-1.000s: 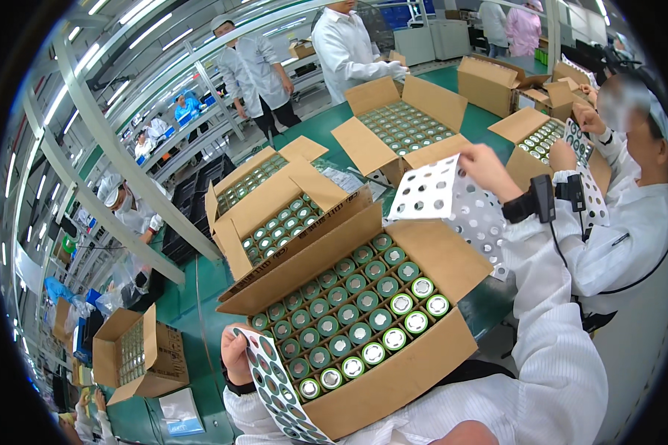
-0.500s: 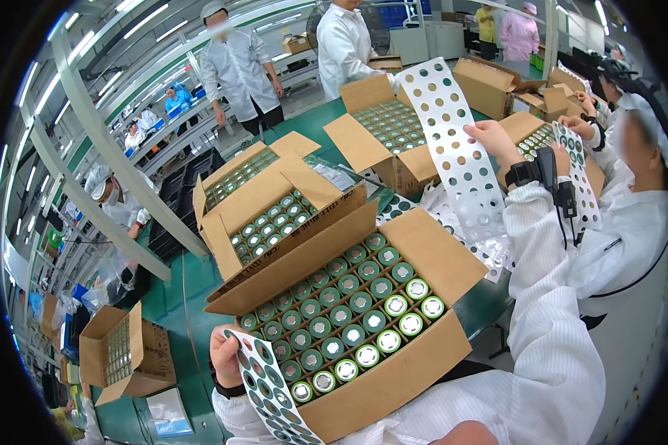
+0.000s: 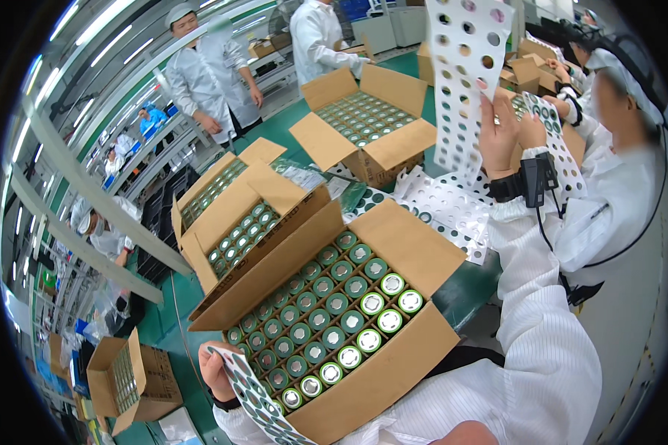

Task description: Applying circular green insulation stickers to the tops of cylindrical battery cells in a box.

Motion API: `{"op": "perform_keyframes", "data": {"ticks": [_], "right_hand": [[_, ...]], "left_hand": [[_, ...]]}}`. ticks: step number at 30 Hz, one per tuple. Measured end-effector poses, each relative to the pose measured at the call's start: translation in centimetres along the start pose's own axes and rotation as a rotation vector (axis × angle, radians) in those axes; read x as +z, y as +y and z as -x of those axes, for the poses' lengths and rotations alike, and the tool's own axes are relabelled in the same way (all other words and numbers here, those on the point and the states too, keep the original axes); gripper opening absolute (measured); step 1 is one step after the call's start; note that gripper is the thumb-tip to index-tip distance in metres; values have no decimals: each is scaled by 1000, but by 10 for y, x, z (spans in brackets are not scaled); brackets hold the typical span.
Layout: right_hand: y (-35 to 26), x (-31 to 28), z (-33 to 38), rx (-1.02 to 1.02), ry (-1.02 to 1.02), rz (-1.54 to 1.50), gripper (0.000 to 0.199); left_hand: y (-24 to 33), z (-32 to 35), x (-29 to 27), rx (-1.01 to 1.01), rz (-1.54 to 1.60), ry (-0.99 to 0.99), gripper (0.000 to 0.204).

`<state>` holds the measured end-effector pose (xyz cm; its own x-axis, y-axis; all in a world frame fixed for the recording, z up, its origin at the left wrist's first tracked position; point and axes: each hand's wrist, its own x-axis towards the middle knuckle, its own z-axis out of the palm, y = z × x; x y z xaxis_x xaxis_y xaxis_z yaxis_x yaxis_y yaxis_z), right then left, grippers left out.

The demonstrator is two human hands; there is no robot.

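Left grip (image 3: 215, 371) is pinching a ring sheet (image 3: 258, 398); right grip (image 3: 499, 137) is clamping a perforated sheet (image 3: 455, 35), seemingly discarding it, probably next needing release below.

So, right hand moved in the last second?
Yes: the right hand is higher and farther right in view, judged against the near carton.

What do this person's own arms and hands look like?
The left hand and right hand are bare. White sleeves, the right finely striped, end at black wristbands; the right one carries a boxy black device with a thin dark cable.
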<state>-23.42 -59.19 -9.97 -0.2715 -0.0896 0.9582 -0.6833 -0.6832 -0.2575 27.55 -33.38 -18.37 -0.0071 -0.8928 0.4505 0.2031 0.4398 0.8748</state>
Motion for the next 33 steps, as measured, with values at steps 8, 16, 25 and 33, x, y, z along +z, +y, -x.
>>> {"op": "perform_keyframes", "data": {"ticks": [8, 16, 25, 33], "right_hand": [[21, -20, 90, 117, -629, -206, 21], [54, -59, 172, 144, -1117, 400, 22], [1, 60, 141, 245, -1424, -193, 39], [5, 195, 218, 94, -1357, 46, 88]], "left_hand": [[9, -6, 21, 21, 13, -66, 31], [13, -11, 35, 25, 17, -55, 31], [11, -10, 25, 19, -19, -9, 33], [7, 3, 12, -134, 13, 90, 42]]}}
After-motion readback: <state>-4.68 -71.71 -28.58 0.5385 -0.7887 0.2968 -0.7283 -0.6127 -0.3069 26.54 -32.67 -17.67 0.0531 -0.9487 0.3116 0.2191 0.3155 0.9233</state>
